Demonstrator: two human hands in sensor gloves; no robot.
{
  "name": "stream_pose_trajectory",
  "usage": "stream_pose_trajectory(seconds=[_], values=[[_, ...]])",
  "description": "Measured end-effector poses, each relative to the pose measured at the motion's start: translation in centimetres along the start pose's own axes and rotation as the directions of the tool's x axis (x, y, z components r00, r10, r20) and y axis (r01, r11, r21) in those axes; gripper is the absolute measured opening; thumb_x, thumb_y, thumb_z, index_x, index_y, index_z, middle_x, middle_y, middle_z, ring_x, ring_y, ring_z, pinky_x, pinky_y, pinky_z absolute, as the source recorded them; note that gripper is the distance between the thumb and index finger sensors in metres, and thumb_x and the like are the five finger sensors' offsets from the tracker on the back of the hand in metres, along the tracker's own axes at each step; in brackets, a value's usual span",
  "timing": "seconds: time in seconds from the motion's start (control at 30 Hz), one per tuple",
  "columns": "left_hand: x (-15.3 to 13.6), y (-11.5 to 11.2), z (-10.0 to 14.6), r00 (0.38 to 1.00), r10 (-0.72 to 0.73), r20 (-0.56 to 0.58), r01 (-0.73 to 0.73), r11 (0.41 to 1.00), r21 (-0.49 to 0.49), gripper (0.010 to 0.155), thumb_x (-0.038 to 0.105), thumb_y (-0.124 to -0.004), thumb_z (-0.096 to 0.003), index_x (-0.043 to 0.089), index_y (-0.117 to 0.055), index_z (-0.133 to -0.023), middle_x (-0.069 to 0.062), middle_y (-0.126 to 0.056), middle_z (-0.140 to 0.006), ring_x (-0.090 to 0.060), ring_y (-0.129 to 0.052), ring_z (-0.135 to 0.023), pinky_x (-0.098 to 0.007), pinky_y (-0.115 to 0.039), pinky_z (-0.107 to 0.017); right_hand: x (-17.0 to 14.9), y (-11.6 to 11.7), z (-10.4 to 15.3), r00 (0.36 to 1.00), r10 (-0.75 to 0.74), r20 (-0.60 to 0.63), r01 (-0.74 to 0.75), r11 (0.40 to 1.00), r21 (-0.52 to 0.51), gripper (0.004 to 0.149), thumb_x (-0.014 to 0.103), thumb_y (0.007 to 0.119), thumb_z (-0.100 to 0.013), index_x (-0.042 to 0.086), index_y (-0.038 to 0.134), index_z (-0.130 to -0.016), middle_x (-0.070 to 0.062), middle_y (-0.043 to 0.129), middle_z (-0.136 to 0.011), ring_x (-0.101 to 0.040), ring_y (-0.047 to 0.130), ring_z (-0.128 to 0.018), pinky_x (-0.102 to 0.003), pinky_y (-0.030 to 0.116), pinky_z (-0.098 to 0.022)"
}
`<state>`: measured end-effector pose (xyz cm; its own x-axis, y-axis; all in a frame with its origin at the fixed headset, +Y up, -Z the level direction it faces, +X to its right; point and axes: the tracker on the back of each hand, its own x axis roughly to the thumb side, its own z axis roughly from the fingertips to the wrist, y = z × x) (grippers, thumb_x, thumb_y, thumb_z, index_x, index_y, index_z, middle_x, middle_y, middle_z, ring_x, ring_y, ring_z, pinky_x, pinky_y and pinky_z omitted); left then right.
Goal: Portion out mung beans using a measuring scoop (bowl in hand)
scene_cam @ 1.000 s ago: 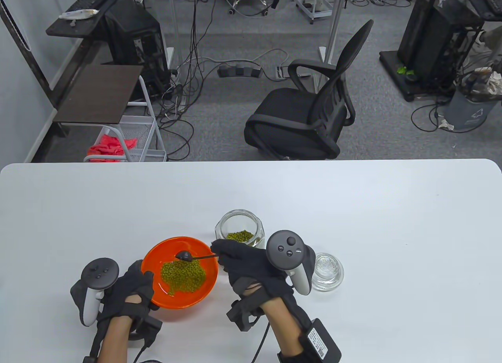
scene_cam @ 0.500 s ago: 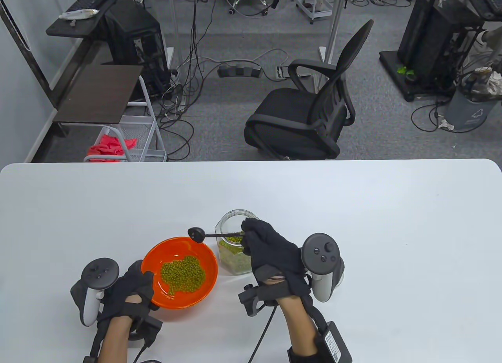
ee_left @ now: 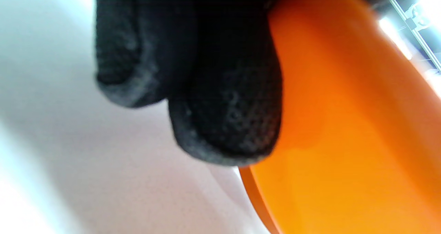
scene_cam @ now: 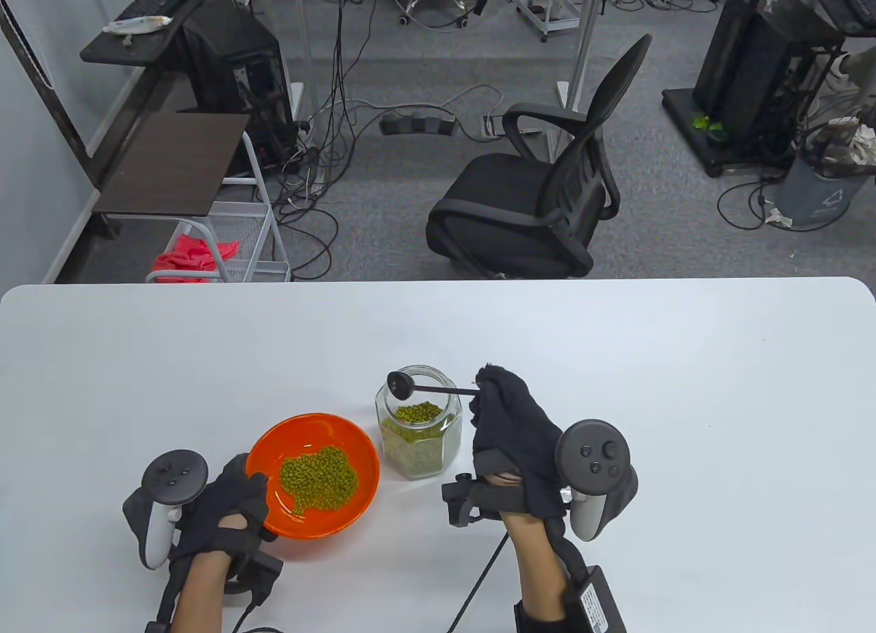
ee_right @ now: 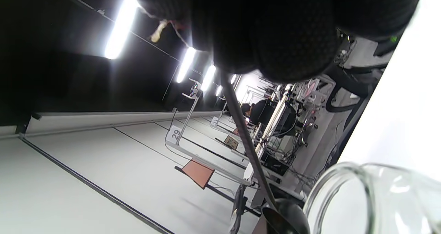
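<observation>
Scoop poised over the jar mouth, bowl held ready at the left.

The right hand (scene_cam: pixel 510 421) pinches the thin black measuring scoop (scene_cam: pixel 400 383) in a narrow grip above the clear faceted glass jar (scene_cam: pixel 418 428) of mung beans (scene_cam: pixel 318 477); a tilted handle could clip the rim and scatter small, round beans across the smooth white bench (scene_cam: pixel 616 359). The left hand (scene_cam: pixel 229 506) grips the glossy orange bowl (scene_cam: pixel 260 455).

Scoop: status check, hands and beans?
Right hand pinches scoop over open jar, bowl of scoop looks empty. Left hand grips orange bowl, mung beans inside. Path clear.
</observation>
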<state>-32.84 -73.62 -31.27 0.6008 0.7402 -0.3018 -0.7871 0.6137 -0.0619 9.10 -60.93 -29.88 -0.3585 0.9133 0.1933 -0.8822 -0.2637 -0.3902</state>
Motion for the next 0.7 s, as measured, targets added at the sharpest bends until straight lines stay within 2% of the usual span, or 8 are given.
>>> stream_pose_trajectory(seconds=[0.2,0.37,0.7], values=[[0.0,0.0,0.0,1.0,-0.004,-0.002,0.004,1.0,0.004,0.061,0.036,-0.068,-0.0535,0.005,-0.054,-0.104,-0.008,-0.086,-0.084,-0.008,-0.114,-0.021,-0.021,-0.098,-0.018,0.0,1.0,0.1,0.992,0.125,0.031,-0.125,0.992,0.004,0.041,0.025,0.076,-0.048,0.005,0.083,-0.083,-0.023,0.092,-0.063,-0.036,0.098,-0.045,-0.061,0.076,-0.04],[0.0,0.0,0.0,1.0,-0.004,-0.002,0.004,1.0,0.003,0.061,0.036,-0.068,-0.0535,0.005,-0.054,-0.104,-0.008,-0.086,-0.084,-0.008,-0.114,-0.021,-0.021,-0.098,-0.018,-0.6,3.2,0.3,0.966,0.249,0.075,-0.252,0.967,0.028,0.041,0.025,0.076,-0.048,0.006,0.084,-0.083,-0.023,0.092,-0.064,-0.036,0.099,-0.045,-0.061,0.076,-0.04],[0.0,0.0,0.0,1.0,-0.006,0.0,0.006,1.0,0.003,0.061,0.036,-0.068,-0.0534,0.005,-0.054,-0.104,-0.008,-0.086,-0.084,-0.008,-0.114,-0.021,-0.021,-0.098,-0.018,-1.1,6.2,1.1,0.911,0.379,0.163,-0.389,0.921,0.033,0.04,0.026,0.078,-0.048,0.011,0.086,-0.084,-0.023,0.094,-0.064,-0.037,0.099,-0.044,-0.061,0.076,-0.04]])
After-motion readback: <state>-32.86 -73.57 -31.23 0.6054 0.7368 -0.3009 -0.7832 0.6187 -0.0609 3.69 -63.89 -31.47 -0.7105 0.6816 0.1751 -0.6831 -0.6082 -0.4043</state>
